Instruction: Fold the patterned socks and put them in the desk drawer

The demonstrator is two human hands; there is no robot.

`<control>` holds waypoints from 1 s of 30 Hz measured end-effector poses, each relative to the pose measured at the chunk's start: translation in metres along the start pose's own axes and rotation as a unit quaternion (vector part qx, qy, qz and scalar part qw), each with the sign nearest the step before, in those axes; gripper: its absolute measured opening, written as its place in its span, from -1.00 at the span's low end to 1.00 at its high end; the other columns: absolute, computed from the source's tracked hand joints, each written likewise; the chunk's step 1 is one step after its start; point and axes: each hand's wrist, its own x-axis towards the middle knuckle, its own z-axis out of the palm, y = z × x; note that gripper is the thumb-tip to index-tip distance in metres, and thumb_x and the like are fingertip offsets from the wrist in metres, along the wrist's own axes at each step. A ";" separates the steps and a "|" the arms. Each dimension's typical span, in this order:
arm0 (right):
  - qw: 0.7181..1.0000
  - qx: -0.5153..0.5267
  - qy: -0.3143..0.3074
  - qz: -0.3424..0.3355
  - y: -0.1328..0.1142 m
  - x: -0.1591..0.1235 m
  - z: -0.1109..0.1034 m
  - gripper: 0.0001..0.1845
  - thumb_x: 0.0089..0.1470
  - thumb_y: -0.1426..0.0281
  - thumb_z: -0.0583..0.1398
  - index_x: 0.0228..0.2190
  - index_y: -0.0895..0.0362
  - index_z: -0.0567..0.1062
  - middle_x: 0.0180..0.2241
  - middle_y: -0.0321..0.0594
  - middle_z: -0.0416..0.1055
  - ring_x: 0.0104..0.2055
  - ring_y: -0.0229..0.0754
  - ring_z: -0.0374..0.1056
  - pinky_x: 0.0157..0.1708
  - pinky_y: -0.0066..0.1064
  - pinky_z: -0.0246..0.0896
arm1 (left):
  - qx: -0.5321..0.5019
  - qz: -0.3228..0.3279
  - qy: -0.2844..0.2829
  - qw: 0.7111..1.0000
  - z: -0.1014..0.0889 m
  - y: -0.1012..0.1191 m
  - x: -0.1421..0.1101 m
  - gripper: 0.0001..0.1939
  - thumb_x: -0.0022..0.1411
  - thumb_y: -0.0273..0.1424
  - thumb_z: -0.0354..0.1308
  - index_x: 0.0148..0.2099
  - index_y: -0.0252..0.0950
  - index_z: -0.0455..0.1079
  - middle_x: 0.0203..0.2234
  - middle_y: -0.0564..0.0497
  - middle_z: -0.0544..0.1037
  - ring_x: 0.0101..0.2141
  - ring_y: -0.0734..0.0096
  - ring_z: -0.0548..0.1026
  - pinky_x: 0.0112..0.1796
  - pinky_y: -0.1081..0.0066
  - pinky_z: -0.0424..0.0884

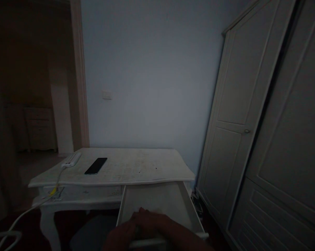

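The room is very dim. A white desk stands against the wall with its right drawer pulled out toward me. Both my hands meet low in the view, inside the drawer near its front edge. My left hand comes in from below, and the dark hides its fingers. My right hand reaches in from the right with its knuckles up and its fingers curled down. Whatever sits between the hands is hidden. The drawer's bare bottom shows pale behind them.
A black phone lies on the desk top at the left. Beside it a white power strip trails a cable off the left edge. A tall white wardrobe stands close on the right. A doorway opens at the left.
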 end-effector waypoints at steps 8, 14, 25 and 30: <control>0.993 0.030 -0.047 0.102 0.043 -0.130 -0.041 -0.63 0.04 0.33 0.45 -0.06 0.00 0.72 0.01 -0.16 0.60 0.18 0.04 0.42 0.16 -0.26 0.22 | 0.026 -0.078 -0.023 0.996 0.018 0.004 -0.010 -0.29 0.01 -0.05 0.51 0.19 -0.03 0.44 0.04 -0.06 0.70 -0.01 0.04 0.68 -0.01 0.27 0.61; 0.977 -0.012 0.036 0.209 0.052 -0.139 -0.056 -0.42 -0.04 0.29 0.48 0.07 -0.06 0.66 0.08 -0.05 0.48 0.09 0.10 0.43 0.13 -0.19 0.27 | -0.012 -0.106 -0.100 0.989 -0.012 0.013 0.000 -0.28 0.11 -0.16 0.46 0.29 -0.08 0.38 0.13 -0.12 0.64 0.08 0.05 0.63 0.08 0.25 0.54; 0.986 -0.080 0.053 0.133 -0.020 0.042 -0.001 -0.59 -0.06 0.27 0.40 -0.10 -0.06 0.67 -0.06 -0.09 0.56 -0.06 0.16 0.50 -0.14 -0.11 0.42 | -0.090 -0.146 -0.117 0.978 -0.026 0.020 0.014 -0.43 0.08 -0.23 0.44 0.15 -0.09 0.46 0.06 -0.11 0.68 0.07 0.05 0.64 0.08 0.27 0.53; 0.995 -0.060 -0.061 0.061 0.001 0.005 -0.001 -0.71 -0.05 0.37 0.40 -0.20 0.02 0.68 -0.23 -0.25 0.65 -0.19 -0.02 0.56 -0.13 -0.29 0.38 | -0.085 -0.110 -0.076 0.987 -0.022 0.016 0.013 -0.41 0.10 -0.29 0.42 0.19 -0.02 0.41 -0.02 0.00 0.71 -0.06 0.15 0.70 -0.06 0.36 0.59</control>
